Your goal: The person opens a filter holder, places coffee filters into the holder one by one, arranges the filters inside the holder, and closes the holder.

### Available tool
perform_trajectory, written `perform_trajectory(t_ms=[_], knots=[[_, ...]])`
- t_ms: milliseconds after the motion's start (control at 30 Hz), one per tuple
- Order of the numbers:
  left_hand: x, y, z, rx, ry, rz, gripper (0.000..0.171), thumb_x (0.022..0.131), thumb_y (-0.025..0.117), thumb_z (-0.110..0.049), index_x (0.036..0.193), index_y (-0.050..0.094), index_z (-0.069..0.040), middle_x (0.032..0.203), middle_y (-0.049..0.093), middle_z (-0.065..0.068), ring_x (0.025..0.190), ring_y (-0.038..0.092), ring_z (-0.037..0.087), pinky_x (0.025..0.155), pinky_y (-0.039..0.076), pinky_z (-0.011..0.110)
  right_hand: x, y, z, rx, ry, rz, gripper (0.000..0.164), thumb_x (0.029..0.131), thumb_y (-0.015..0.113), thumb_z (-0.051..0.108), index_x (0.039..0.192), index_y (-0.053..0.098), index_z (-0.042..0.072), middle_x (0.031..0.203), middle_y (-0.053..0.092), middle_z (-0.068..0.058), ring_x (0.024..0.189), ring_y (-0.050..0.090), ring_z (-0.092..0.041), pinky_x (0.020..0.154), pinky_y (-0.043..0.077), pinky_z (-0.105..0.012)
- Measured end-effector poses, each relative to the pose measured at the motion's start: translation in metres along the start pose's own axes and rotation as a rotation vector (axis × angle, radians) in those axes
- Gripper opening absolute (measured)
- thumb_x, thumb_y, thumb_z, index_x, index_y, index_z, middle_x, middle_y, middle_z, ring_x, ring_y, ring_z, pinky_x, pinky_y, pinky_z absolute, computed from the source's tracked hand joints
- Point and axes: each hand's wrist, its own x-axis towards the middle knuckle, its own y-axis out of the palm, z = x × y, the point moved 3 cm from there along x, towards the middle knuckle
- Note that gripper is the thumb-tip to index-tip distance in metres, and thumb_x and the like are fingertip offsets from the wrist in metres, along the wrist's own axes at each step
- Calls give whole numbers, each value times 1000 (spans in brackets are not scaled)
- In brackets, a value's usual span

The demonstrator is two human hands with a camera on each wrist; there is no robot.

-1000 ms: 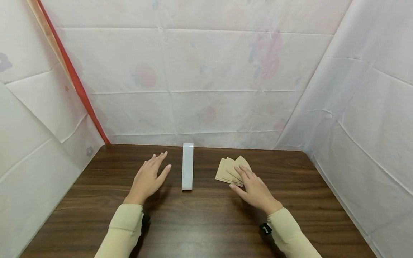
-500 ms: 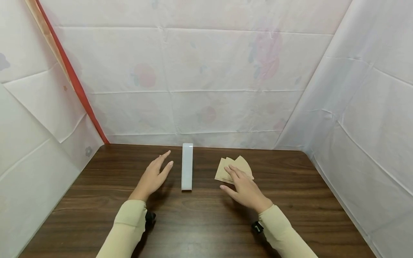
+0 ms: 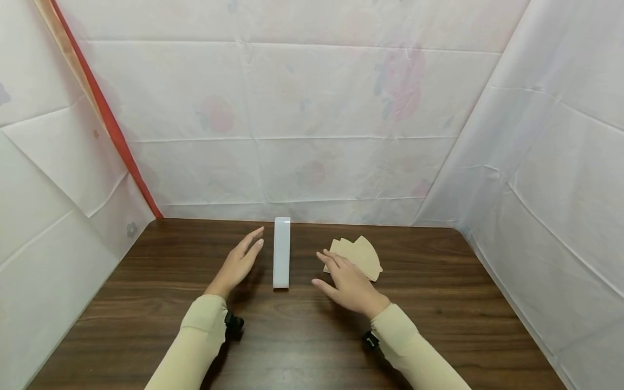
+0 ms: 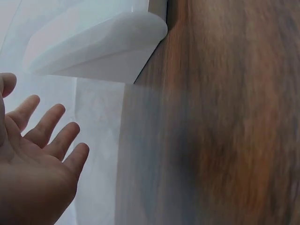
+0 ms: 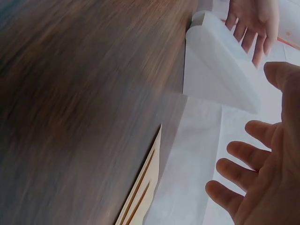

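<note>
A narrow white wedge-shaped container [image 3: 281,252] with a rounded edge stands near the back of the table, and the left wrist view shows its white side [image 4: 108,42] up close. To its left hovers my left hand [image 3: 236,265], fingers extended and holding nothing. My right hand [image 3: 351,284] is to the container's right, fingers spread and apart from it. Partly covered by that hand in the head view are several tan fan-shaped paper coffee filters [image 3: 363,259], overlapping on the table. The right wrist view shows the filters [image 5: 143,192] edge-on and the container [image 5: 220,61] between both hands.
The dark wood table [image 3: 297,346] carries these things. A white patterned sheet [image 3: 312,108] hangs behind it and along both sides, with a red strip [image 3: 117,130] down the left corner. Black wrist cameras [image 3: 370,341] sit at both cuffs.
Both hands have moved inward toward the white container, the right hand sliding left across the front of the coffee filters. More of the filters shows on the right. Container and filters stay put.
</note>
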Motion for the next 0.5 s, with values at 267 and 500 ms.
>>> perform_trajectory(t_ms=[267, 500], knots=[[12, 4, 9, -145, -46, 3, 52, 109, 36, -47, 157, 30, -29, 158, 35, 5, 147, 26, 31, 114, 20, 60, 14, 12, 12, 54, 1, 43, 70, 102, 47, 56, 155, 36, 11, 155, 40, -12, 139, 40, -30, 111, 34, -46], [24, 6, 13, -229, -33, 8, 52, 110, 38, -39, 157, 31, -20, 158, 35, 8, 146, 26, 33, 115, 18, 61, 27, 21, 17, 187, 55, 93, 74, 101, 45, 61, 157, 30, 14, 157, 38, -10, 142, 36, -26, 113, 32, -46]])
